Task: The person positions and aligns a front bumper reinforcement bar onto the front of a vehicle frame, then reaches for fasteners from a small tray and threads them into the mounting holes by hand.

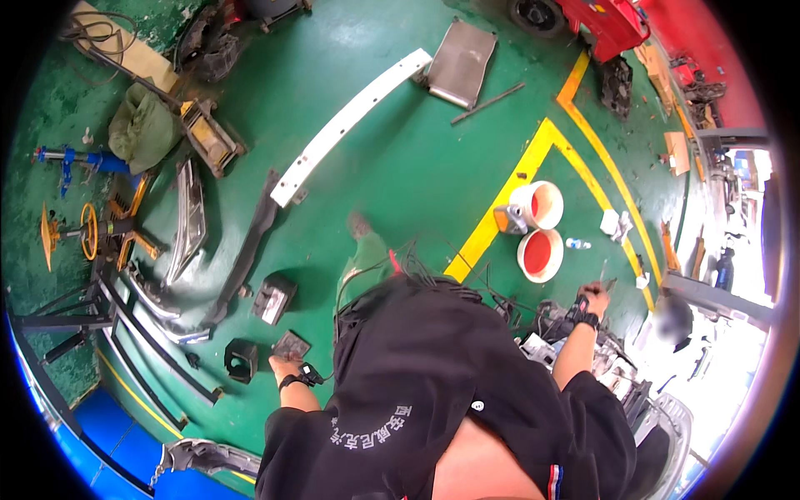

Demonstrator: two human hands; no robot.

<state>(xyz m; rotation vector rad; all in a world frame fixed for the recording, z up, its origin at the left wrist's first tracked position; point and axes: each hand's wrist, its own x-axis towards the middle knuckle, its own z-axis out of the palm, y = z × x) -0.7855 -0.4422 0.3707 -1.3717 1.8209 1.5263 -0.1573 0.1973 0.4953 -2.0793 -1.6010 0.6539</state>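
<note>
My left hand [286, 367] reaches out to the left, its fingers closed at the lower edge of a flat, dark, squarish part [292, 345]. Beside it is a black hollow box-shaped part [241, 360], and a dark and silver block-shaped part [274, 298] lies a little farther off. On the right side, my right hand [594, 297] is closed around a thin tool [603, 270] whose slim shaft points away from me; its exact kind is too small to make out. Under that forearm sits a cluster of metal machine parts [615, 367]. Both wrists carry black straps.
Two white buckets [546, 200] with red insides stand ahead, a grey and orange jug [510, 219] and a plastic bottle [577, 243] beside them. A long white bumper beam [350, 125], a radiator [463, 62] and a floor jack [210, 137] lie farther away. Dark wires [417, 265] hang before me.
</note>
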